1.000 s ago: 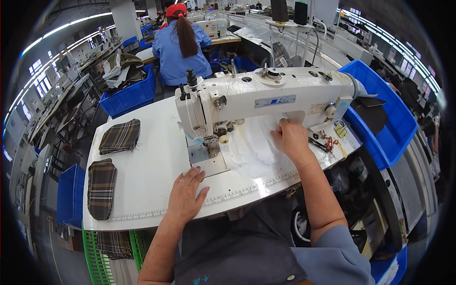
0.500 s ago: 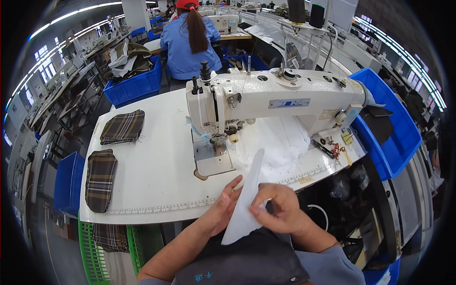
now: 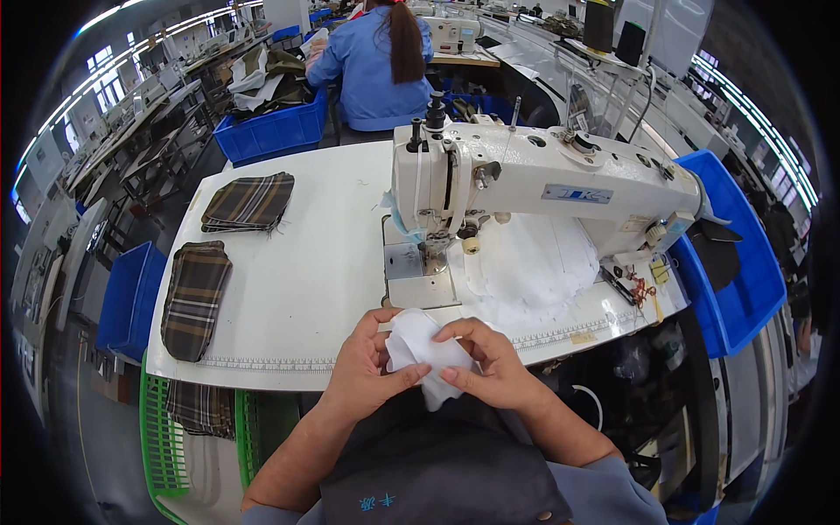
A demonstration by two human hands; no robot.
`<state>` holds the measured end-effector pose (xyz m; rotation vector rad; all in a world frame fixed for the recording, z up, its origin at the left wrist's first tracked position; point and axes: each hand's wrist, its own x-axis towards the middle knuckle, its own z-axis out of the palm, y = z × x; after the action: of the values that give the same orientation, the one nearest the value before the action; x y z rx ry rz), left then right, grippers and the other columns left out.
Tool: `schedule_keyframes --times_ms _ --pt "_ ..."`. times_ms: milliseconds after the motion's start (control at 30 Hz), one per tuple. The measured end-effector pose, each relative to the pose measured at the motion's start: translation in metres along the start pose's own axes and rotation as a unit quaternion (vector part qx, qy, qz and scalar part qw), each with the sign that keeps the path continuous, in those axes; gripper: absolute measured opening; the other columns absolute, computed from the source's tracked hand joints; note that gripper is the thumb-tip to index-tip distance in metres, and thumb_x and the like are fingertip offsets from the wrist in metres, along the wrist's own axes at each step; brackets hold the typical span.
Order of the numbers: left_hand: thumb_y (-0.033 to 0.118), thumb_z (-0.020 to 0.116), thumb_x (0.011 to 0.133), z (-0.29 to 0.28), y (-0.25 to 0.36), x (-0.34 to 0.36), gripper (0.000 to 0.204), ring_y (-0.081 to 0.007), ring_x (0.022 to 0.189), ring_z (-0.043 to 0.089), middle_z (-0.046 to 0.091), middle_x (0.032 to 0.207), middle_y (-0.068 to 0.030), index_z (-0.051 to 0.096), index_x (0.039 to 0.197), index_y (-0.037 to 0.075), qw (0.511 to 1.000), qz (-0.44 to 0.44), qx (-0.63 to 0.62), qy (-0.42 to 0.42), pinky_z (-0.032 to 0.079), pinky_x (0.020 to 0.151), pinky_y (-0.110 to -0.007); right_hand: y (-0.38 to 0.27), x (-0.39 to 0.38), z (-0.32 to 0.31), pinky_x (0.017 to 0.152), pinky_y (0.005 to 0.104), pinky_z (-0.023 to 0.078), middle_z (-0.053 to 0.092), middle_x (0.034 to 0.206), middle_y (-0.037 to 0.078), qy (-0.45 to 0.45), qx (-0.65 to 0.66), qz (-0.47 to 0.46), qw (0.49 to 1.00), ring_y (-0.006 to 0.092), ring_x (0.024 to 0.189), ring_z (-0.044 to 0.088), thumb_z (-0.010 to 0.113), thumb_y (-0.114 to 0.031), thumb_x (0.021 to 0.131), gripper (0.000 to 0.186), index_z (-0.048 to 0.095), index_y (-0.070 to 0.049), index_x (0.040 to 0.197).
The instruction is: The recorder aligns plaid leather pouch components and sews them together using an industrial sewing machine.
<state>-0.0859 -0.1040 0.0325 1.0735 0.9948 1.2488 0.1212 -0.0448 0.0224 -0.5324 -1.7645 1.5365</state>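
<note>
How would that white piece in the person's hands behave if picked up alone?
Probably light, as the white piece looks thin. Likely more pliable than stiff, since it curves between the left hand and right hand.

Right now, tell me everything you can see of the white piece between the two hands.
The white piece is plain and thin, perhaps cloth or paper. It looks bent or folded, its lower end pointing down. The left hand and right hand grip it from either side, in front of the sewing machine.
</note>
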Motion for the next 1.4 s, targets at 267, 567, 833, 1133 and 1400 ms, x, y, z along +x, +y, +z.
schedule_keyframes --times_ms 267,567,833,1133,1400 --pt "0.015 0.081 0.084 -0.059 0.008 -0.013 0.023 -0.0085 0.085 0.058 0.066 0.085 -0.0018 0.062 0.084 0.001 0.967 0.103 0.233 -0.028 0.048 0.077 -0.027 -0.006 0.032 0.007 0.068 0.0299 0.049 0.066 0.086 0.009 -0.03 -0.181 -0.109 0.977 0.0189 0.075 0.061 0.067 -0.001 0.087 0.014 0.069 -0.004 0.101" --pt "0.012 0.075 0.089 -0.076 -0.011 0.001 0.027 -0.0074 0.083 0.061 0.068 0.093 -0.0072 0.054 0.104 0.002 0.968 0.032 0.169 0.181 0.051 0.071 -0.027 0.029 0.044 0.022 0.06 0.023 0.037 0.053 0.081 0.001 0.019 -0.164 0.007 0.986 0.0063 0.067 0.046 0.062 -0.001 0.09 0.012 0.068 -0.002 0.1" --pt "0.007 0.075 0.084 -0.147 0.015 -0.021 0.016 -0.0251 0.094 0.07 0.07 0.109 -0.0094 0.068 0.097 0.003 0.741 0.233 0.549 0.31 0.054 0.077 -0.033 0.029 0.044 0.019 0.059 0.0248 0.041 0.058 0.084 0.005 0.097 -0.272 0.04 0.956 0.0104 0.062 0.047 0.066 -0.001 0.087 0.018 0.068 0.0 0.104" --pt "0.023 0.078 0.078 -0.234 0.043 -0.029 0.024 -0.0304 0.096 0.067 0.07 0.102 -0.0106 0.073 0.094 0.006 0.614 0.033 0.695 0.372 0.052 0.085 -0.041 0.024 0.046 0.026 0.061 0.0267 0.043 0.06 0.098 0.009 0.063 -0.339 0.034 0.938 0.0147 0.065 0.049 0.065 0.002 0.083 0.034 0.063 -0.002 0.117" --pt "0.026 0.078 0.077 -0.242 0.056 -0.024 0.016 -0.0235 0.087 0.069 0.071 0.09 -0.0049 0.076 0.083 0.011 0.641 -0.063 0.638 0.422 0.054 0.078 -0.039 0.025 0.042 0.023 0.061 0.0274 0.043 0.062 0.101 0.01 0.052 -0.331 0.005 0.942 0.0147 0.065 0.049 0.064 0.002 0.084 0.035 0.063 -0.003 0.119"
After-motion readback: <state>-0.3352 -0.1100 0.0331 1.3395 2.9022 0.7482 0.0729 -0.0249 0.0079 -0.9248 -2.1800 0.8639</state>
